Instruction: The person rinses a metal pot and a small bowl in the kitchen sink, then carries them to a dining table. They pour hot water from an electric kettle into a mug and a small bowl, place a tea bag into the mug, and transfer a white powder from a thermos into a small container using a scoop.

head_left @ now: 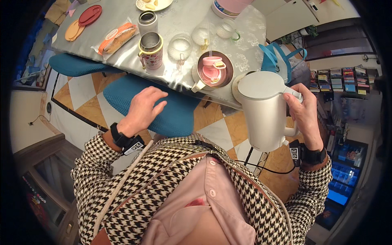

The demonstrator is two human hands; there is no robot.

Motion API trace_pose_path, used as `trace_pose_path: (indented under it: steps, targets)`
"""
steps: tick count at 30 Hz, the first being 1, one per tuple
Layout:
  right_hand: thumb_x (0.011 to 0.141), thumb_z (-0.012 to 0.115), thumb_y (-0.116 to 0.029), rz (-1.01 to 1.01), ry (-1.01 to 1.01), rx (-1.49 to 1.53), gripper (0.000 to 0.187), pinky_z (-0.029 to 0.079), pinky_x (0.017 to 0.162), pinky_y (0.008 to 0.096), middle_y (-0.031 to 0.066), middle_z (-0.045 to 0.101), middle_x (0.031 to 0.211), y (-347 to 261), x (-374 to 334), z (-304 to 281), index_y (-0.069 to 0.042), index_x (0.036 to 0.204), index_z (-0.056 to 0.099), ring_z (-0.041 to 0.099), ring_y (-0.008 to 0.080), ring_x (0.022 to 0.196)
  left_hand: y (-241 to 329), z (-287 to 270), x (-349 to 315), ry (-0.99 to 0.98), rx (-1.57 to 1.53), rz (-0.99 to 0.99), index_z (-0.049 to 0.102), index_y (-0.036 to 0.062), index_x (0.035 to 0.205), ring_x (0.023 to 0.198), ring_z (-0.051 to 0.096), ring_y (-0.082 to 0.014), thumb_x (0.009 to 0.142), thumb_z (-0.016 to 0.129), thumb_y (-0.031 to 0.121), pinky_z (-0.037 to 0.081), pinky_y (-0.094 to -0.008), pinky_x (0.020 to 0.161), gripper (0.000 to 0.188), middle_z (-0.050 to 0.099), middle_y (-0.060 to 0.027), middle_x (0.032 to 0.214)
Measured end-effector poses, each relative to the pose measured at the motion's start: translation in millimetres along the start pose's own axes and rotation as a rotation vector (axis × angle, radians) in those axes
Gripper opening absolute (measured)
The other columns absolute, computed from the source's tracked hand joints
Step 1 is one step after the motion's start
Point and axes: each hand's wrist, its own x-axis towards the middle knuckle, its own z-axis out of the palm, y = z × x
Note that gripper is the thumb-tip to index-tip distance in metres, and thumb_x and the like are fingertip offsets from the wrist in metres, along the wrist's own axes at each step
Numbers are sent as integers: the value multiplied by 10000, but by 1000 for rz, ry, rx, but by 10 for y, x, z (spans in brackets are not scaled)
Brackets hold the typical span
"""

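A white electric kettle (264,118) with a grey lid is held up by the table's right front edge. My right hand (304,112) is closed around the top of its handle, thumb beside the lid. My left hand (143,108) hangs over a blue chair, fingers loosely spread, holding nothing. Between the hands, on the table, a metal bowl (229,67) contains a pink cup lid (212,72). Left of it stands an uncapped patterned insulated mug (155,59) with a yellow rim. Another open steel flask (148,28) is behind that mug. The kettle partly covers a round base (237,86).
Several clear glass cups, including one glass cup (179,47), sit behind the bowl. Packaged bread (118,37), a red lid (90,15) and an orange lid (74,32) lie at left. A blue chair (175,116) stands against the table; a blue bag (281,61) is at right.
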Motion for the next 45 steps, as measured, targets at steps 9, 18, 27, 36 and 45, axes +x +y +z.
trace_pose_path:
  steps: [9,18,27,36,45]
  targets:
    - [904,744,-281,-36,-118,-251,384,508,630,341,146,642,723,-404,446,517,78,951,615,597,146,686,-640,88,-397,108,49,7,690,41,1066,943,627,-291,832,719,68,531,-392,804,237,646,-91,993]
    - [905,746,-267,-2,-132,-326,379,511,611,341,151,651,722,-570,598,595,86,942,612,605,149,670,-771,172,-353,153,77,-12,706,67,1030,895,633,-243,813,731,70,542,-363,755,219,640,-48,946]
    - [908,744,-283,-3,-163,-276,382,494,593,330,122,622,682,-566,594,642,74,920,610,570,125,650,-726,139,-288,107,89,-22,710,65,1025,883,639,-248,824,725,68,542,-360,740,202,649,-55,945]
    - [907,742,-312,-18,-153,-296,405,493,600,343,132,616,695,-544,630,588,69,917,606,571,140,655,-695,165,-256,95,103,-33,712,78,1029,889,630,-231,827,725,92,541,-357,750,203,635,-37,937]
    - [932,729,-299,16,-67,-130,363,420,491,271,35,564,666,-483,426,437,36,916,588,507,81,572,-562,-54,8,48,4,84,694,57,1046,872,632,-303,841,710,74,520,-405,743,207,641,-94,938]
